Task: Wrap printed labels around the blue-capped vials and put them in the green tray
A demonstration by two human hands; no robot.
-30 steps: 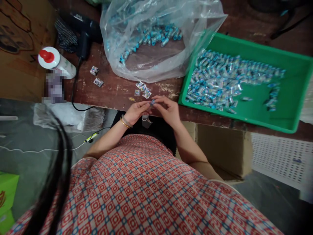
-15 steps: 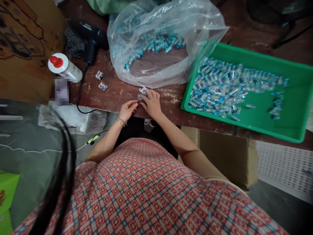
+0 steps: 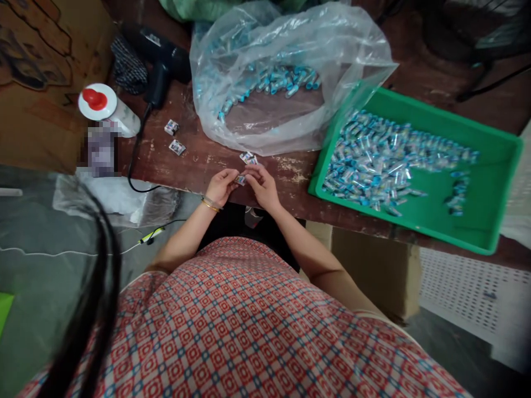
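Observation:
Between my two hands, at the table's front edge, is a small printed label (image 3: 240,179). My left hand (image 3: 220,188) pinches it from the left, with thumb and forefinger together. From the other side my right hand (image 3: 264,189) is closed, its fingertips on the label's right end. Just beyond the right fingers lies a small stack of printed labels (image 3: 248,158). Further left on the table are two more little stacks, a rear one (image 3: 171,127) and a front one (image 3: 177,147). The fingers partly cover the held label.
A clear plastic bag (image 3: 265,142) holding many blue-capped vials lies behind my hands. To the right stands a green tray (image 3: 464,235) of labelled vials. At left are a black heat gun (image 3: 160,72) with its cord, a white bottle (image 3: 124,119) with a red top, and a cardboard box (image 3: 45,121).
My right hand has drawn back from the label stack toward my body and now meets my left hand at the small label. The view has shifted slightly.

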